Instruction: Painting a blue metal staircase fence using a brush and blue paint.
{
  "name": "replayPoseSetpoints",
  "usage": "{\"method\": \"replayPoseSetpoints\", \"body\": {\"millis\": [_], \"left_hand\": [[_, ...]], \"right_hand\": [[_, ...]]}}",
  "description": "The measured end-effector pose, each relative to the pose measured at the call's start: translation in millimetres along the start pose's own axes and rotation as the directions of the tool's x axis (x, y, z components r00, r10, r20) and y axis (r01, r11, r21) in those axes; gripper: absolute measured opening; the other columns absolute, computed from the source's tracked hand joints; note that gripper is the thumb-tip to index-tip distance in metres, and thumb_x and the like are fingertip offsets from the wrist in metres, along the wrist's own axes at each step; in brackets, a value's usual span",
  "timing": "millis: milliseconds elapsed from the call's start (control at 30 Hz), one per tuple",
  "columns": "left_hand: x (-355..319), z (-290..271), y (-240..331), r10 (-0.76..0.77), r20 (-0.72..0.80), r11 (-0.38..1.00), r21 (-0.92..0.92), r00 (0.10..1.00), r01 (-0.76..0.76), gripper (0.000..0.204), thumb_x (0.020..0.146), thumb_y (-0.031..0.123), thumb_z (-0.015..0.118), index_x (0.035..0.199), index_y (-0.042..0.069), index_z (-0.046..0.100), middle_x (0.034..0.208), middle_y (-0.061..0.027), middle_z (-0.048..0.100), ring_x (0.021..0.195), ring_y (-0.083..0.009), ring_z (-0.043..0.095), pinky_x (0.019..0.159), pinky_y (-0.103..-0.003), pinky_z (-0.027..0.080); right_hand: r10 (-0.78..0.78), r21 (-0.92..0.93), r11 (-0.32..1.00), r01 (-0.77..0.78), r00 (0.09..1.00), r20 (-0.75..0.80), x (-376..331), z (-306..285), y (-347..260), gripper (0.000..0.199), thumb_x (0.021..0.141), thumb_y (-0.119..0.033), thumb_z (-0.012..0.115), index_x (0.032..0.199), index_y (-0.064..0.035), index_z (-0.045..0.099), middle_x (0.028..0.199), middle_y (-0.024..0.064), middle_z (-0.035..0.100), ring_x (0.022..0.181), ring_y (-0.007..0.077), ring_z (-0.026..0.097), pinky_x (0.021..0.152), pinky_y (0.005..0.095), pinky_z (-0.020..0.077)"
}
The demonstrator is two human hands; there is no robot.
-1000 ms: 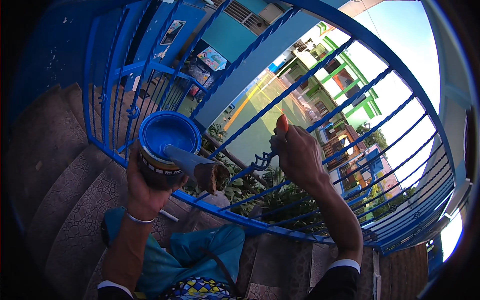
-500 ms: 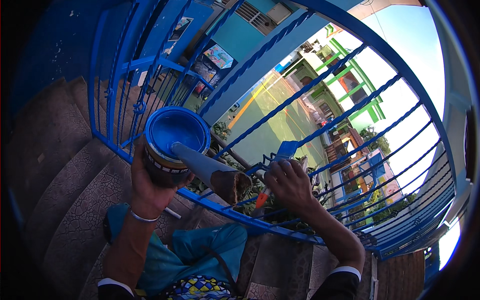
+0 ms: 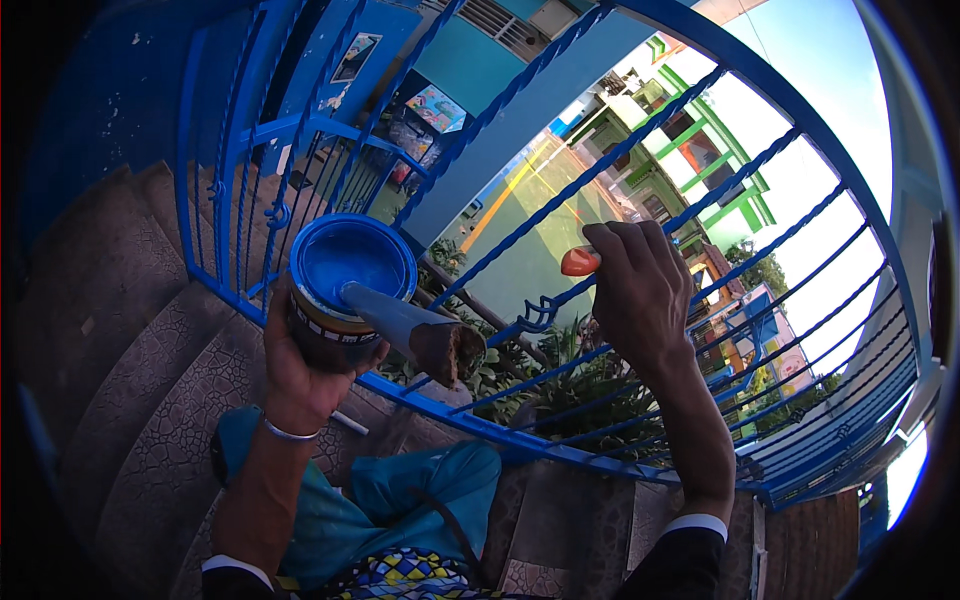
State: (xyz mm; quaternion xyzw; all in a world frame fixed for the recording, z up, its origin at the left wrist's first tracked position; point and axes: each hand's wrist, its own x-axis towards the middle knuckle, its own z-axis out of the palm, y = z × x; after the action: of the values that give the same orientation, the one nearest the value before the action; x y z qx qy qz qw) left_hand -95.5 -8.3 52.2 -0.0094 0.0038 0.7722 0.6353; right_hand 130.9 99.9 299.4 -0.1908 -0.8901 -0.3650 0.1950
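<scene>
Compared with half a second earlier, the right hand had moved up and to the right, before the blue railing. Its fingers were curled shut around the brush, whose orange handle end now pointed left instead of down; the bristles were hidden. The left hand still cupped the paint can, fingers spread around it, the grey tube leaning inside.
</scene>
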Motion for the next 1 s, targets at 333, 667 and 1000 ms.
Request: {"method": "replayPoseSetpoints", "body": {"millis": [333, 667, 1000], "left_hand": [[2.1, -5.9, 2.5, 0.073, -0.036, 0.994, 0.079, 0.997, -0.070, 0.083, 0.095, 0.072, 0.053, 0.152, 0.011, 0.044, 0.141, -0.0232, 0.057, 0.126, -0.0411, 0.061, 0.097, -0.064, 0.053], [9.5, -35.7, 7.6, 0.060, -0.034, 0.997, -0.050, 0.998, -0.061, 0.070, 0.101, 0.060, 0.050, 0.151, 0.011, 0.047, 0.144, -0.0218, 0.057, 0.129, -0.0408, 0.060, 0.100, -0.065, 0.053], [1.9, -7.3, 4.4, -0.027, 0.109, 1.000, 0.013, 0.994, 0.026, 0.075, 0.098, 0.060, 0.055, 0.151, 0.008, 0.047, 0.145, -0.0257, 0.056, 0.131, -0.0458, 0.057, 0.101, -0.068, 0.050]], "right_hand": [[-0.131, -0.327, 0.888, 0.324, 0.859, 0.494, 15.9, 52.2, -23.3, 0.008, 0.087, -0.016, 0.068, 0.086, -0.0089, 0.065, 0.080, 0.0047, 0.062, 0.088, 0.0209, 0.061, 0.082, 0.0375, 0.0463], [-0.252, -0.142, 0.928, 0.344, 0.861, 0.441, -15.0, 59.3, -52.6, 0.013, 0.087, -0.019, 0.066, 0.086, -0.0061, 0.063, 0.077, 0.0049, 0.059, 0.080, 0.0206, 0.058, 0.064, 0.0342, 0.0447], [-0.232, -0.180, 0.945, 0.272, 0.949, 0.213, -25.3, 54.1, -34.4, 0.018, 0.081, -0.019, 0.069, 0.096, -0.0079, 0.066, 0.083, 0.0043, 0.060, 0.089, 0.0199, 0.057, 0.072, 0.0346, 0.0438]]}}
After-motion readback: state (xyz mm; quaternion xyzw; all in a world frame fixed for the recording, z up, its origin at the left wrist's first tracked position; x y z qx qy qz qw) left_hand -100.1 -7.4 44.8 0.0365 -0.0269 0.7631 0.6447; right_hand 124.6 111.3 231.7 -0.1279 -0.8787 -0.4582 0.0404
